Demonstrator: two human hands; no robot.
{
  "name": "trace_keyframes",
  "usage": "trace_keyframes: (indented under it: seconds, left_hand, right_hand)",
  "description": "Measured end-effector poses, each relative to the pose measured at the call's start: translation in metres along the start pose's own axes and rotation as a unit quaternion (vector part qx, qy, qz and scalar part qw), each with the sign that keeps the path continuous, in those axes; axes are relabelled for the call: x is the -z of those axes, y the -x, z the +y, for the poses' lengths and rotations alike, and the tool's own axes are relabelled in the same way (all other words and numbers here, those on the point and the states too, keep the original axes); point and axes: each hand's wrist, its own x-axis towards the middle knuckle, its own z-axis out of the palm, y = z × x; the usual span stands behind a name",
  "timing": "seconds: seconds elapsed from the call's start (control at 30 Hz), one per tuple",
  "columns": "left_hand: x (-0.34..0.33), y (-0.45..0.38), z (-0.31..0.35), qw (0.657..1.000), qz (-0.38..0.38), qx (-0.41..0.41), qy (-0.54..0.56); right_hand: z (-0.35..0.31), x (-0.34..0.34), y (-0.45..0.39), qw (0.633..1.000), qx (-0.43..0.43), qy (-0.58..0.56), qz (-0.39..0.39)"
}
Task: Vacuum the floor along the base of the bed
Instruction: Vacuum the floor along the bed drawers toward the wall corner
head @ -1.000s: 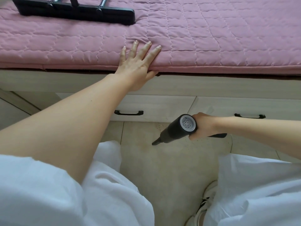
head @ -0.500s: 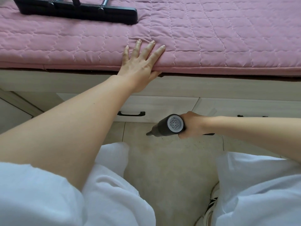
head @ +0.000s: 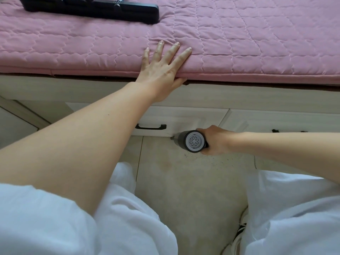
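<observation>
While right hand [head: 216, 141] grips the vacuum [head: 191, 141], nozzle foreshortened, left hand [head: 161, 70] lies flat on mattress [head: 257, 43].

Across the top of the frame lies the bed [head: 257, 43] with a flat tool head [head: 92, 6] on it at upper left, the left hand [head: 161, 70] on its near edge at centre, and, below at centre right, the right hand [head: 217, 140] with a handheld vacuum [head: 189, 140] over the floor [head: 193, 190] against the drawer front [head: 184, 116].

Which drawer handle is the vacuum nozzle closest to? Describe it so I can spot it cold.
Start at the pink quilted mattress, drop to the pale drawer fronts beneath. The black handle sits just left of the handheld vacuum, fully visible, unlike the other, mostly hidden behind the right forearm.
</observation>
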Motion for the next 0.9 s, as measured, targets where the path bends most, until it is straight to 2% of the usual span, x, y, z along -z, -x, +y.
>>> trace_keyframes:
  seconds: [0.23, 0.5, 0.9]
  left_hand:
    - [0.002, -0.001, 0.002, 1.0, 0.002, -0.003, -0.018]
    - [0.003, -0.006, 0.019, 0.999, -0.001, -0.03, -0.044]
    - [-0.001, -0.01, 0.023, 0.999, -0.001, -0.027, -0.047]
  right_hand:
    - [0.02, 0.013, 0.015, 0.999, -0.027, -0.027, 0.016]
    - [0.039, 0.013, 0.031, 0.998, -0.047, -0.028, 0.014]
    - [0.049, 0.026, 0.043, 0.997, -0.073, -0.012, -0.007]
